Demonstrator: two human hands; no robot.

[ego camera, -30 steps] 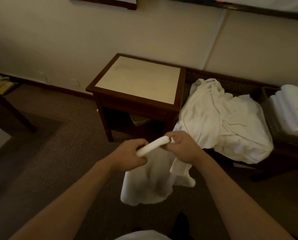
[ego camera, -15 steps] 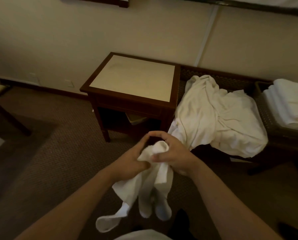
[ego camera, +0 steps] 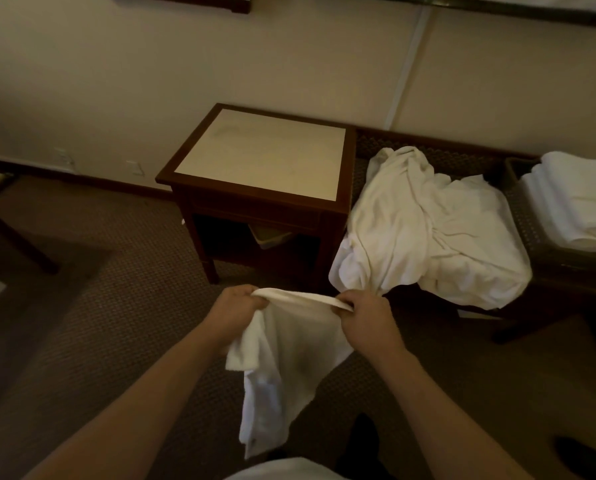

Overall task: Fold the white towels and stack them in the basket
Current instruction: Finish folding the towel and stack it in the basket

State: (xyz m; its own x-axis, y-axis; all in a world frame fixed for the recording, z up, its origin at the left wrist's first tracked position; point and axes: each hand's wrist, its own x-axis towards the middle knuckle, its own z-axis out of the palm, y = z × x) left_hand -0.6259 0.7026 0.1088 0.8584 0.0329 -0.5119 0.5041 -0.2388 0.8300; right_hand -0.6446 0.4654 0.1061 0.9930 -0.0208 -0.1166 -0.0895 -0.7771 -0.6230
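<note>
White terry hangs between both hands: left hand (ego camera: 234,311) and right hand (ego camera: 365,318) each pinch the top edge of a small towel (ego camera: 282,368), not yet folded. Unfolded towels (ego camera: 428,230) heap far right; folded towels (ego camera: 576,202) already fill the basket (ego camera: 521,216).

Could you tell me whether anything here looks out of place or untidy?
Yes: a crumpled heap of white towels sprawls over the dark bench, its lower edge spilling off the front, unlike the folded stack at the right.
</note>
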